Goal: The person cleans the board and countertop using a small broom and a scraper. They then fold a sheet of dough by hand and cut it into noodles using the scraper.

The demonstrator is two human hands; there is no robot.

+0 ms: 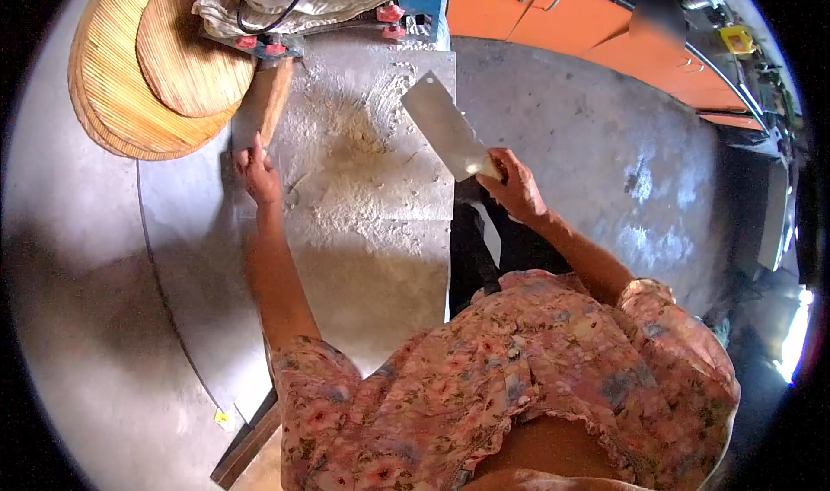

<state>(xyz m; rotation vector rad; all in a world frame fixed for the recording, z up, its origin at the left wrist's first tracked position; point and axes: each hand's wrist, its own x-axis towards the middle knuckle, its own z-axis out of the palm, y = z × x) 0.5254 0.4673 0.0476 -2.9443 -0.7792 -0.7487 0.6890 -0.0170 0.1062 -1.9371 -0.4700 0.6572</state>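
My right hand (516,187) is wrapped round the handle of a cleaver (443,126). Its wide metal blade points up and left, over the right edge of the work surface (372,283). White flour (363,158) is smeared and clumped across the upper part of that surface. Along the surface's left edge lies a wooden rolling pin (276,102). My left hand (259,173) is at the pin's lower end, with the fingers closed around it and one finger stretched along it.
Round woven trays (104,85) are stacked at the upper left. Folded cloth (324,11) lies at the top, beside a blue object (422,14) and red clips. Orange cabinets (571,24) stand along the upper right, beyond the grey floor (562,128). A cord runs down the left.
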